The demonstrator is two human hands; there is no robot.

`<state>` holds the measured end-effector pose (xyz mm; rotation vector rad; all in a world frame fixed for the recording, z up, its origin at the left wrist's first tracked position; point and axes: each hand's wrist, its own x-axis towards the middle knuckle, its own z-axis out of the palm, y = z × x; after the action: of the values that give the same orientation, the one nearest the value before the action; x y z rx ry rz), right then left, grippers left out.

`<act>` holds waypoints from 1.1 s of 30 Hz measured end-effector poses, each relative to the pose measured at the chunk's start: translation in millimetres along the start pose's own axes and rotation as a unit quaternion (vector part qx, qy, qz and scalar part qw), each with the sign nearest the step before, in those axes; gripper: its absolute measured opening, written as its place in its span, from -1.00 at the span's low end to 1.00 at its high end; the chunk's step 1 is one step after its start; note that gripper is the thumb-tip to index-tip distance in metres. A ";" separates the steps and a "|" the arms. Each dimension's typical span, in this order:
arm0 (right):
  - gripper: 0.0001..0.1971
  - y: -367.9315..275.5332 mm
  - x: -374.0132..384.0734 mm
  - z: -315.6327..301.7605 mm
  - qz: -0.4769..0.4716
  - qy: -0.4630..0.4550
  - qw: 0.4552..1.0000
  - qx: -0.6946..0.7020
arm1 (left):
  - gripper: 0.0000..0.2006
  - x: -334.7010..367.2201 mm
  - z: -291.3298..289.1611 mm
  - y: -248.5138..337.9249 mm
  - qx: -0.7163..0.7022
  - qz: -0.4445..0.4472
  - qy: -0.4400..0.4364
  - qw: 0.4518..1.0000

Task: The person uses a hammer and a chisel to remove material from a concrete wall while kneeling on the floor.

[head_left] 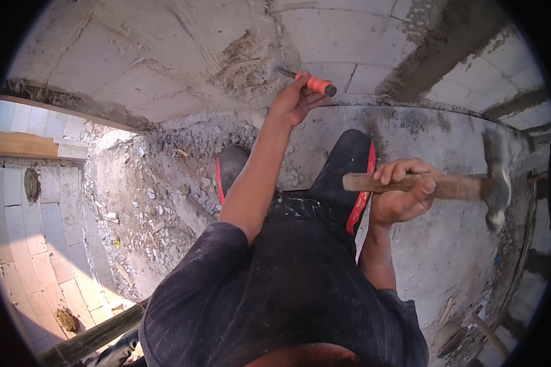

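Observation:
My left hand (pixel 294 102) is closed around the orange grip of a chisel (pixel 317 83). The chisel's dark metal end points up and left toward the block wall (pixel 324 33), beside a rough, chipped patch (pixel 243 61); I cannot tell whether its tip touches. Out to the right, my right hand (pixel 404 194) grips the wooden handle of a hammer (pixel 458 186). The hammer's metal head (pixel 498 183) lies at the far right, well apart from the chisel and slightly blurred.
Broken rubble (pixel 153 183) covers the floor on the left, near an opening onto another block wall (pixel 33 226). A wooden pole (pixel 95 335) slants across the lower left. At lower right lies a stick-like handle (pixel 490 333). Dark mortar (pixel 438 49) streaks the wall.

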<state>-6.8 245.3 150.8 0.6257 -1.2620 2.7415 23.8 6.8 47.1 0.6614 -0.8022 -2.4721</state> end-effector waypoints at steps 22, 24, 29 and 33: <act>-0.57 76.0 -29.9 -19.9 0.363 -0.187 0.876 -0.256 | -0.73 8.9 12.9 -6.1 -0.027 0.002 0.085 0.996; -0.60 60.4 -24.9 -29.0 0.320 -0.170 0.904 -0.227 | -0.72 11.7 5.7 -7.5 -0.036 0.005 0.092 0.995; -0.62 12.6 5.4 -2.9 0.104 -0.036 0.993 -0.043 | -0.74 19.4 2.0 -0.8 -0.054 0.009 0.087 0.995; -0.64 77.5 -24.8 -13.2 0.133 -0.086 0.969 -0.191 | -0.75 23.7 16.0 -6.1 -0.062 0.003 0.073 0.995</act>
<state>-5.6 206.4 78.1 0.7073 -1.9820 2.5595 -5.4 4.9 47.6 0.7834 -0.5905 -2.4129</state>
